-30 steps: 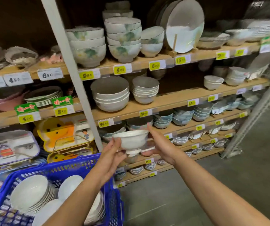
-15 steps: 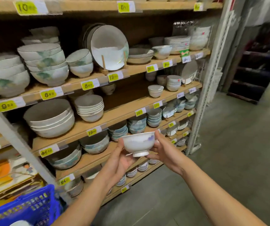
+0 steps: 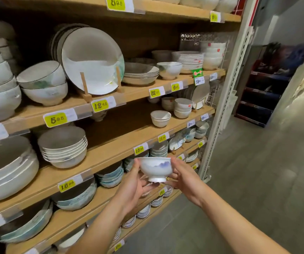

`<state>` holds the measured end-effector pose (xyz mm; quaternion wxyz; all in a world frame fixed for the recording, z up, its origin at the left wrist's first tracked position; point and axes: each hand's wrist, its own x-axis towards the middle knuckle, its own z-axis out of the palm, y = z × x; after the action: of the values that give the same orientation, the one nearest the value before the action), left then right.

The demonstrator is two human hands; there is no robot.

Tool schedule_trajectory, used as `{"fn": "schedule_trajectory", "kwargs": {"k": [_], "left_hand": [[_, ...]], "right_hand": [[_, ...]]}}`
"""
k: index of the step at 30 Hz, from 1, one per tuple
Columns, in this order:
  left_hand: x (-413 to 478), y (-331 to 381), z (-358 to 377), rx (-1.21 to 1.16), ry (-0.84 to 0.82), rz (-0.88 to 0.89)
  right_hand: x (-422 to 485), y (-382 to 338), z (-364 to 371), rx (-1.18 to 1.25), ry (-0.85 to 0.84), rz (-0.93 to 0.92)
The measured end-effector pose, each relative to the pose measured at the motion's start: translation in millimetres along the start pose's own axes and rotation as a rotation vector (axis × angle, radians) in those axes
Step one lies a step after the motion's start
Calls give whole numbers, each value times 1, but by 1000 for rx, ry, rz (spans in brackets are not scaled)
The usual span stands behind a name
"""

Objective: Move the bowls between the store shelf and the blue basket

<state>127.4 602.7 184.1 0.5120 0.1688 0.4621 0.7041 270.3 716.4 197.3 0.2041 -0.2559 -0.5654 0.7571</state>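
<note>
A small white bowl [image 3: 155, 168] with a faint blue wash sits upright between both hands, held in the air in front of the store shelf [image 3: 111, 153]; the left hand [image 3: 132, 187] closes its grip on the near side and under the foot; the right hand [image 3: 183, 177] cups the opposite wall, fingers curled; both forearms reach forward from below.
</note>
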Motion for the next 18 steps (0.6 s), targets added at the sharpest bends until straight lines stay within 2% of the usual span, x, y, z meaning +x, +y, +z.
{"fn": "schedule_trajectory", "kwargs": {"k": [10, 18], "left_hand": [[111, 34, -30, 143, 44, 32], [161, 74, -66, 205, 263, 153]], "right_hand": [[126, -17, -7, -56, 128, 57], [232, -27, 21, -102, -6, 118]]}}
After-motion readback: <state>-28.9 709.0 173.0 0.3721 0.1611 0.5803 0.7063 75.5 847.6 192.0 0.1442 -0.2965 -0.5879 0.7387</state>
